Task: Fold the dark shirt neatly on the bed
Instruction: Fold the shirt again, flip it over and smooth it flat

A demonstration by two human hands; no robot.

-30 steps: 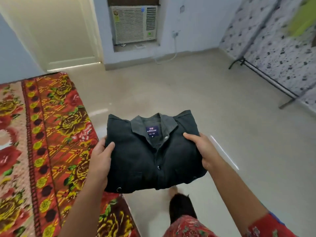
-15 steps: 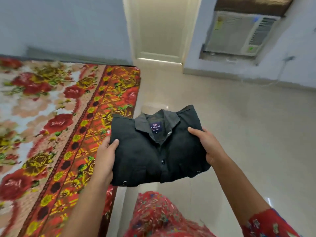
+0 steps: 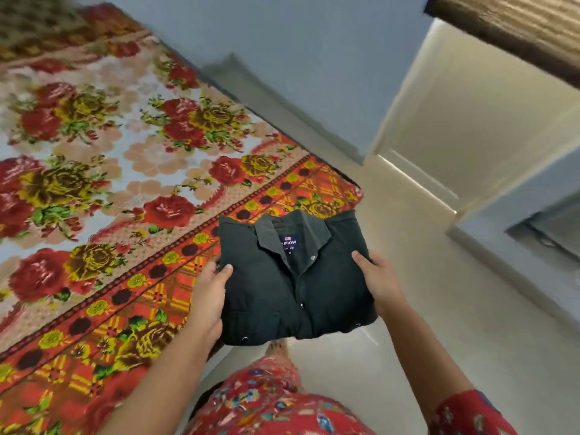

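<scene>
The dark shirt (image 3: 295, 287) is folded into a compact square, collar and blue label facing up. I hold it in the air beside the bed's edge, above the floor. My left hand (image 3: 208, 299) grips its left side, thumb on top. My right hand (image 3: 381, 282) grips its right side, thumb on top too. The bed (image 3: 103, 183) with its floral red and yellow cover fills the left of the view; the shirt's left edge overlaps the bed's corner.
Pale tiled floor (image 3: 408, 340) lies to the right and below. A blue-grey wall (image 3: 298, 73) runs behind the bed, with a doorway (image 3: 455, 120) to its right. My red patterned clothing (image 3: 273, 400) shows at the bottom.
My view has swung left toward the bed. The folded shirt, still held in both hands, now sits at the bed's corner instead of over open floor.
</scene>
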